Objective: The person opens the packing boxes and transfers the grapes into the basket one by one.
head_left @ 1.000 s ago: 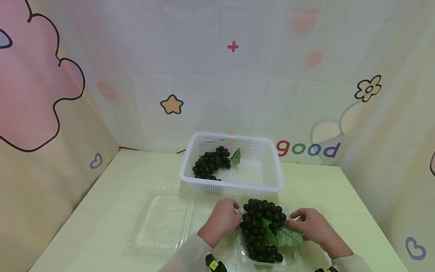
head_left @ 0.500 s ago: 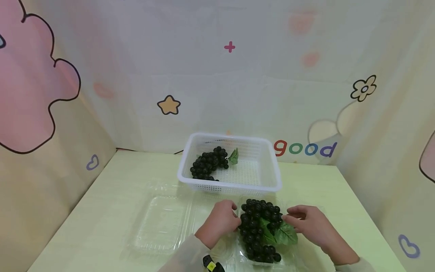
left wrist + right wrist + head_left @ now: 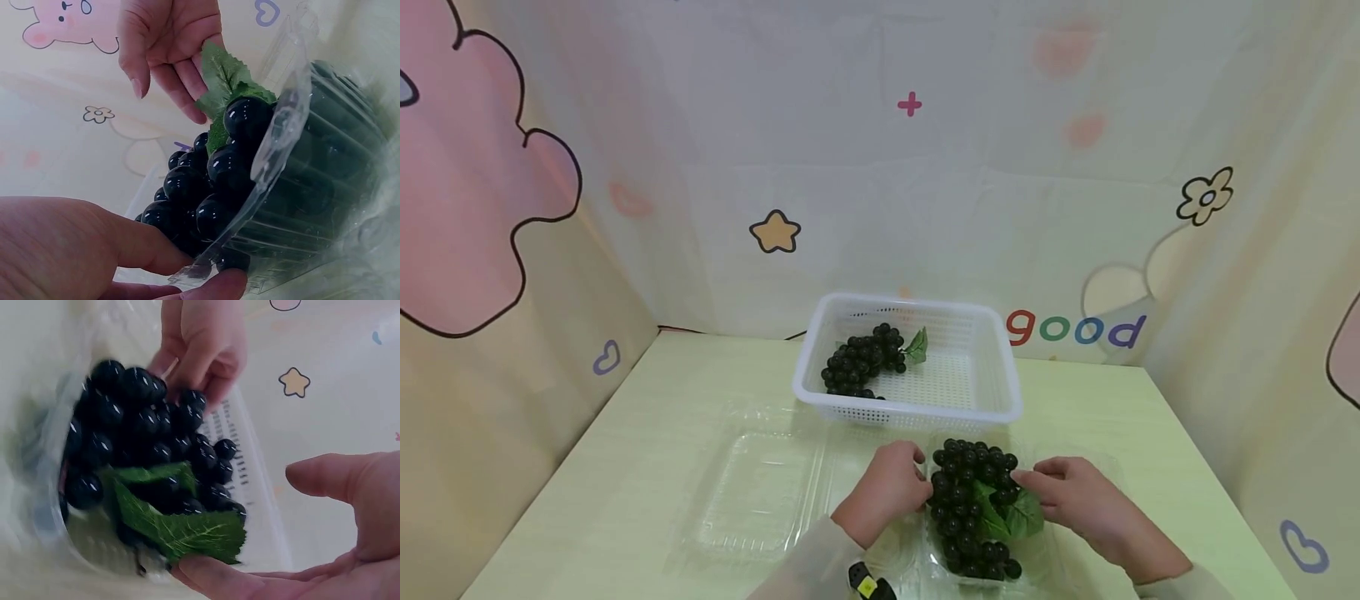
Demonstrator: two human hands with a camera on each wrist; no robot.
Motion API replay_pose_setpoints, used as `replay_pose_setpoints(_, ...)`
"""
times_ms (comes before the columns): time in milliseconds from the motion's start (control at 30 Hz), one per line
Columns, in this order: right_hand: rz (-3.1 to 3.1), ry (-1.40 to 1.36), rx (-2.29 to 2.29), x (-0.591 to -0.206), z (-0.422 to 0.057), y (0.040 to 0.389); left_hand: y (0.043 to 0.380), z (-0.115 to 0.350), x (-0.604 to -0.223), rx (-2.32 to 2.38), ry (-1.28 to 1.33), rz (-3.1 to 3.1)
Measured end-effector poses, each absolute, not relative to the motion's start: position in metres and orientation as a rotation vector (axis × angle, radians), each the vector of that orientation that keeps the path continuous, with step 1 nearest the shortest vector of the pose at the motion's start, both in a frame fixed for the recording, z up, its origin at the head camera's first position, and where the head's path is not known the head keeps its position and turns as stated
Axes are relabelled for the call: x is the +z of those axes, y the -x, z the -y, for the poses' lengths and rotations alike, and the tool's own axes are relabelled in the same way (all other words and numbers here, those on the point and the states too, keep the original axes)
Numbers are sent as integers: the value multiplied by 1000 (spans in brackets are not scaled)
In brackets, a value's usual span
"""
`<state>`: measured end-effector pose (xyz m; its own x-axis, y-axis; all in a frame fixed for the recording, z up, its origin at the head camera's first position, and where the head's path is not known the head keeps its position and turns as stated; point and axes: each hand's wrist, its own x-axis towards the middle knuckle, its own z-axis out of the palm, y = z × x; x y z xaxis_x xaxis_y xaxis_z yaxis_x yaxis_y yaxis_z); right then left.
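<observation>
A bunch of dark grapes (image 3: 958,500) with green leaves (image 3: 1024,514) sits in a clear plastic clamshell box (image 3: 294,206). At its left edge, my left hand (image 3: 891,483) pinches the box's rim between thumb and fingers, close against the grapes. My right hand (image 3: 1078,504) is on the other side. In the right wrist view its thumb stands apart and a fingertip touches the underside of the leaf (image 3: 200,534). Part of the box is hidden by the grapes and hands.
Behind the hands stands a white perforated basket (image 3: 992,408) holding another bunch of dark grapes (image 3: 857,362). A second clear clamshell box (image 3: 752,492) lies open on the table to the left. A printed curtain (image 3: 850,167) encloses the table's back and sides.
My right hand has moved left, and the leaf has been pushed inward toward the grapes. My left hand keeps its place at the box's left edge.
</observation>
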<state>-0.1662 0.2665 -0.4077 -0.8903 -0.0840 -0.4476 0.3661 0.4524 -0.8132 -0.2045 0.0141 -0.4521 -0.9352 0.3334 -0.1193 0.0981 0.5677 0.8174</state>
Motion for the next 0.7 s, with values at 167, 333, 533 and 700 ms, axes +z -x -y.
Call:
replay_pose_setpoints(167, -2089, -268, -1545, -424, -256, 165, 205, -15, -453, 1283, -380, -2548)
replay_pose_setpoints(333, -1983, -354, -1630, -439, -245, 162, 206, -17, -453, 1248, -395, -2548)
replay_pose_setpoints(533, -1953, -400, -1687, -443, -237, 159, 206, -16, -452, 1238, -393, -2550)
replay_pose_setpoints(700, -1899, -343, -1743, -449, -235, 159, 206, -15, -452, 1220, -425, -2588)
